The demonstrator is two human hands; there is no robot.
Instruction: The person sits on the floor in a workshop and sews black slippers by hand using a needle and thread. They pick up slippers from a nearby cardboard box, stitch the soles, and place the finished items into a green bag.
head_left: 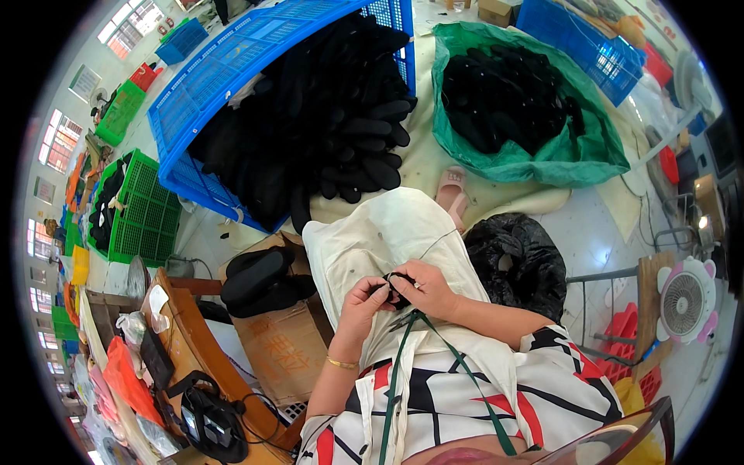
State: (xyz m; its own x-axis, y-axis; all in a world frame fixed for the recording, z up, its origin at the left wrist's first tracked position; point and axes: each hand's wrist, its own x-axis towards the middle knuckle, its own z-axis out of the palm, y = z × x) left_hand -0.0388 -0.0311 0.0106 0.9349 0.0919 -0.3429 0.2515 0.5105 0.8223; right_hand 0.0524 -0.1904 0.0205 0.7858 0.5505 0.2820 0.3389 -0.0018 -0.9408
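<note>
A small black piece (394, 296) is sitting above the middle of the person's lap, where both hands are holding it. The left hand (363, 301) is pinching it from the left and the right hand (428, 288) is gripping it from the right, the two lying close together with their fingers closed on it; its exact shape is staying hidden behind the fingers. Just nearer, a green strap (395, 380) is running down over the patterned shirt in two strands. A whitish cloth (372, 229) is covering the lap. Just to the right, a black plastic bag (523, 260) is standing on the floor, and to the left a cardboard box (275, 349) is bearing dark padded pieces (260, 279). Beyond the knees, a pink sandal (452, 188) is showing. Farther off, a blue crate (225, 66) is holding a heap of black pieces (310, 116), and at far right a green sack (484, 164) is holding more. On the near left, a wooden bench (190, 325) is carrying a black bag (203, 422); well to the right, a white fan (687, 302) is standing.
</note>
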